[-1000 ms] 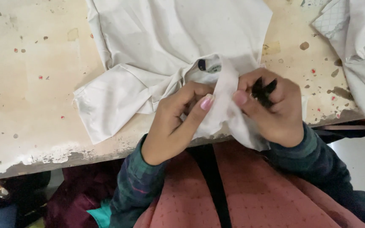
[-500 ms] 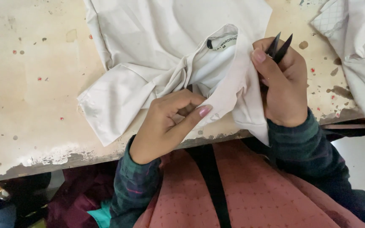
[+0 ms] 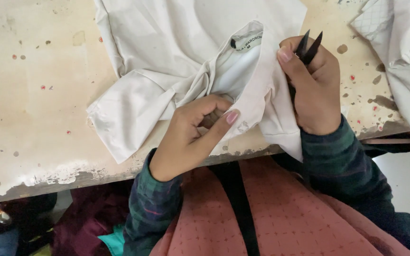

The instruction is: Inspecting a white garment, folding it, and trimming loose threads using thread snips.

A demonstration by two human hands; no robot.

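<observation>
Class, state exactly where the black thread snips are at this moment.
In the head view, the black thread snips are gripped in the right hand, blades pointing up, at the right edge of the white garment near its neck label.

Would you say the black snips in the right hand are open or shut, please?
Open: the black snips show two blade tips apart in a V above the right hand.

a garment workshop: worn, paint-flecked worktable [image 3: 34, 95], white garments [image 3: 167, 57], thread snips [image 3: 309, 45].
</observation>
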